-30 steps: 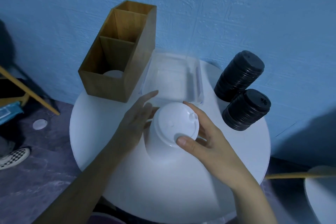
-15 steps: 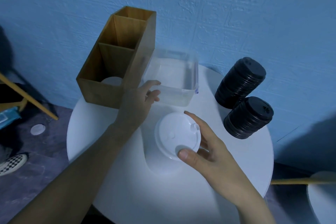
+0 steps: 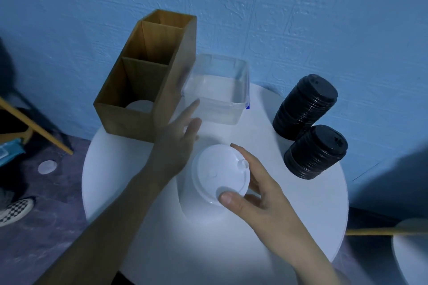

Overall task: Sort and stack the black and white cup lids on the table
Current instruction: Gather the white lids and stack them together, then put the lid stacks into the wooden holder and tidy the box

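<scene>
— Two piles of black lids stand at the right of the surface (image 3: 278, 238), the far black stack (image 3: 305, 106) touching the near black stack (image 3: 316, 151).
— And the white?
— The white lid stack (image 3: 220, 176) is mid-surface. The right hand (image 3: 261, 194) grips its top, thumb on the rim; the left hand (image 3: 178, 136) lies slack, fingers straight, beside the clear tub (image 3: 217, 99).

The left hand (image 3: 178, 139) has left the white lid stack (image 3: 220, 173) and reached toward the clear container (image 3: 217, 99).
</scene>
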The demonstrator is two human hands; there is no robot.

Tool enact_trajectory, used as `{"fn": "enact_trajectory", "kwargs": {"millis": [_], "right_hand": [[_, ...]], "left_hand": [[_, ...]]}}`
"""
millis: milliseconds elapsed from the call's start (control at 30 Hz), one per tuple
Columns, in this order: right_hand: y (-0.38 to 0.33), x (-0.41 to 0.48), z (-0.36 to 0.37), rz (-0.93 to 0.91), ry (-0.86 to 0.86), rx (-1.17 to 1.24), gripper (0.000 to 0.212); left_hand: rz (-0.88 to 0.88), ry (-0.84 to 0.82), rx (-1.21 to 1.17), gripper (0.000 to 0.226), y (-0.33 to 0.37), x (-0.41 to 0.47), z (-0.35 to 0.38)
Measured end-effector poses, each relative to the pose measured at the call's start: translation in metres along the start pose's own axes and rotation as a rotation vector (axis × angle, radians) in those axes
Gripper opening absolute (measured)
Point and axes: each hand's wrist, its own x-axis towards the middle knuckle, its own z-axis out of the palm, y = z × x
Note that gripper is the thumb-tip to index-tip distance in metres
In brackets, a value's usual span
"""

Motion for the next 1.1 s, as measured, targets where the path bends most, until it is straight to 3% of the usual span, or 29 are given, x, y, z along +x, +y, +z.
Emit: {"fn": "enact_trajectory", "kwargs": {"millis": [67, 167, 267, 433, 700, 767, 867, 933, 1000, 1100], "right_hand": [[-0.002, 0.000, 0.003, -0.004, 0.001, 0.000, 0.063], [-0.007, 0.003, 0.007, -0.006, -0.003, -0.022, 0.061], [-0.011, 0.007, 0.011, -0.003, -0.011, -0.075, 0.060], [-0.014, 0.015, 0.016, 0.020, -0.070, -0.015, 0.053], [-0.018, 0.023, 0.019, 0.170, -0.034, 0.011, 0.023], [-0.019, 0.027, 0.018, 0.192, -0.005, 0.003, 0.026], [-0.017, 0.032, 0.016, 0.274, 0.013, -0.015, 0.061], [-0.014, 0.034, 0.014, 0.329, -0.006, -0.023, 0.072], [-0.013, 0.033, 0.012, 0.338, -0.027, 0.008, 0.060], [-0.013, 0.028, 0.013, 0.323, -0.033, 0.055, 0.042]], "left_hand": [[-0.182, -0.067, -0.261, 0.031, 0.020, -0.033, -0.015], [-0.249, -0.188, -0.315, 0.047, 0.039, -0.066, -0.038], [-0.288, -0.293, -0.282, 0.010, 0.055, -0.083, -0.045], [-0.401, -0.218, -0.305, 0.022, 0.061, -0.087, -0.045], [-0.415, -0.194, -0.347, 0.016, 0.058, -0.085, -0.043], [-0.417, -0.175, -0.399, 0.018, 0.051, -0.084, -0.039], [-0.445, -0.177, -0.454, 0.009, 0.048, -0.082, -0.037], [-0.457, -0.177, -0.480, 0.011, 0.046, -0.082, -0.035], [-0.464, -0.176, -0.501, 0.005, 0.045, -0.085, -0.034], [-0.491, -0.179, -0.498, 0.016, 0.043, -0.090, -0.032]]}}
